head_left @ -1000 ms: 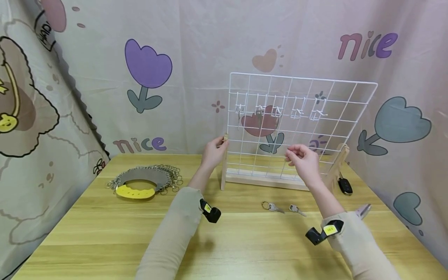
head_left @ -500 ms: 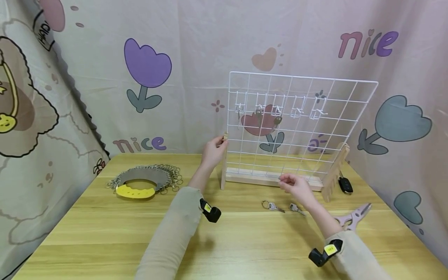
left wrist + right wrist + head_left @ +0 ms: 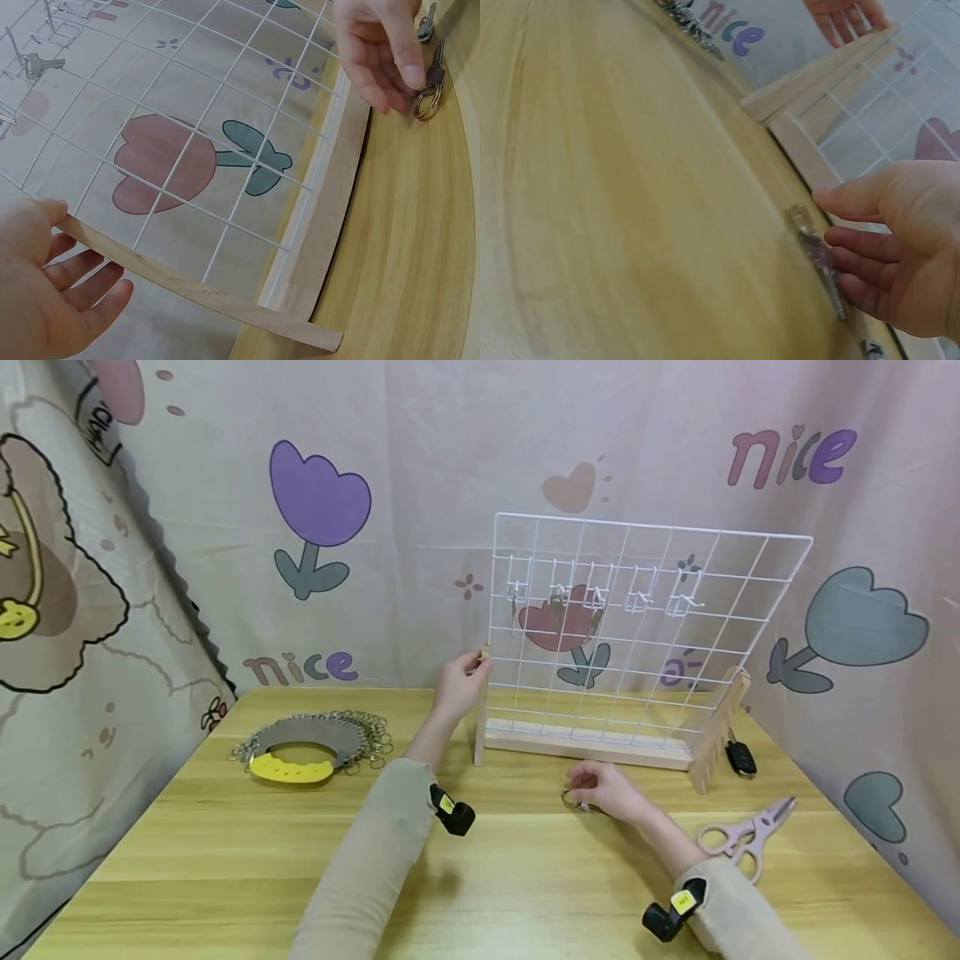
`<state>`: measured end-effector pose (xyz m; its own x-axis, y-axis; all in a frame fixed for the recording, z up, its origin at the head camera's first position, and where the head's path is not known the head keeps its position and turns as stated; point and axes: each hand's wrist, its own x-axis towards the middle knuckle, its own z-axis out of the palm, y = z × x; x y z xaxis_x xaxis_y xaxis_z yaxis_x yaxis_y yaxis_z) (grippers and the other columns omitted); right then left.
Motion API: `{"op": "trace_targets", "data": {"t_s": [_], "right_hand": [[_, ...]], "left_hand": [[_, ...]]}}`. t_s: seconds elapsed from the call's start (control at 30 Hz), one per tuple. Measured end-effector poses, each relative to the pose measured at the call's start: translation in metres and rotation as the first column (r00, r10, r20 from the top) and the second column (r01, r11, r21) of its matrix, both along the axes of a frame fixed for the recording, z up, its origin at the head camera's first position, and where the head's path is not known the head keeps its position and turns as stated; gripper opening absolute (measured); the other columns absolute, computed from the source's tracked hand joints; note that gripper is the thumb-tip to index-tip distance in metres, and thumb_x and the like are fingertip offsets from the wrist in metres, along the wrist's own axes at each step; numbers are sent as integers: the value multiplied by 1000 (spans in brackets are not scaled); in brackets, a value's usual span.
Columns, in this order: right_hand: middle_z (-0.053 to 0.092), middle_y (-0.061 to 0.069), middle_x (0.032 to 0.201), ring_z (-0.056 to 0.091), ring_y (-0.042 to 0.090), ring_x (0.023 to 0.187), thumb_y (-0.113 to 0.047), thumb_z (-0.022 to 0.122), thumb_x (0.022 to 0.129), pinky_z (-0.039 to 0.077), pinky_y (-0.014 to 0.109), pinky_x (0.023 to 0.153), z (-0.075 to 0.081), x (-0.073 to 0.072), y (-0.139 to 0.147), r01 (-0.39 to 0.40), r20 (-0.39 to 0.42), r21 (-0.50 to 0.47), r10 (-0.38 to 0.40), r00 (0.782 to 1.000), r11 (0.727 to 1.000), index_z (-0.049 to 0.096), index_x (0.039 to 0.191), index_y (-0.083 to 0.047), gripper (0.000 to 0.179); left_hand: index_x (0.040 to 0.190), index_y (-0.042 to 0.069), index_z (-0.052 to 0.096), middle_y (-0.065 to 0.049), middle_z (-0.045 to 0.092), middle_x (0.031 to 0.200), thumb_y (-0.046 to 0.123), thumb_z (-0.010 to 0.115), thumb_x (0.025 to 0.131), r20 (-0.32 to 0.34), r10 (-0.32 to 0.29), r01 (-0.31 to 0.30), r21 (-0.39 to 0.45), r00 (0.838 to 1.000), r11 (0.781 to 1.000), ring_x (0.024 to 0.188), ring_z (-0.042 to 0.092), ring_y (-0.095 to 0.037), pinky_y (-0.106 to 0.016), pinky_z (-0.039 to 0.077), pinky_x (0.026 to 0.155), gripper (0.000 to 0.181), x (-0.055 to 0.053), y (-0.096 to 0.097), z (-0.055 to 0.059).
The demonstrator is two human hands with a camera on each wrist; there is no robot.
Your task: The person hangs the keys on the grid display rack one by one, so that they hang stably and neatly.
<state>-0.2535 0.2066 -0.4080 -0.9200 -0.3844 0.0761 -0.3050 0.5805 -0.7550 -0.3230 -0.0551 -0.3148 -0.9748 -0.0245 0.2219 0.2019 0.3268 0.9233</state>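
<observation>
Probably a staged home craft corner: cartoon tulip curtains (image 3: 322,510) surround a wooden table (image 3: 225,860).

The right hand (image 3: 600,783) has come down from the white wire grid (image 3: 645,635) toward 6 o'clock and now sits low on the surface (image 3: 525,877), its fingertips (image 3: 414,75) touching the ringed key (image 3: 430,88). Pink scissors (image 3: 742,837) at its 3 o'clock now show fully.

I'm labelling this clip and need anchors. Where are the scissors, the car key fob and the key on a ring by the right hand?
scissors (image 3: 742,837), head view, on the pink handle loops.
car key fob (image 3: 742,758), head view, on its black body.
key on a ring (image 3: 429,96), left wrist view, on the ring.
</observation>
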Motion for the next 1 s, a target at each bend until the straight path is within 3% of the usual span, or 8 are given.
{"op": "trace_targets", "data": {"t_s": [0.23,0.43,1.0], "right_hand": [[60,4,84,52,13,75,-7,71,78,45,25,64,-5,1,-5,-26,-35,73,29,999,997,64,95,3,21],[58,-1,77,49,13,72,-9,73,77,42,29,65,-2,2,-7,-2,-62,157,11,998,988,66,89,-2,15],[59,-2,70,52,10,63,-5,64,84,45,23,55,-5,4,-5,8,-67,82,-3,998,997,64,79,-5,5]], "left_hand": [[135,7,48,-11,54,130,29,53,95,4,5,-5,15,1000,1000,117,51,-25,-37,42,97,46,1,1,-1],[135,7,48,-10,53,131,29,52,95,12,7,-7,14,1000,1000,119,50,-25,-37,41,97,46,0,1,0],[136,9,47,-9,52,133,31,52,95,26,0,-1,9,1000,1000,120,49,-25,-38,40,98,47,0,1,1]]}}
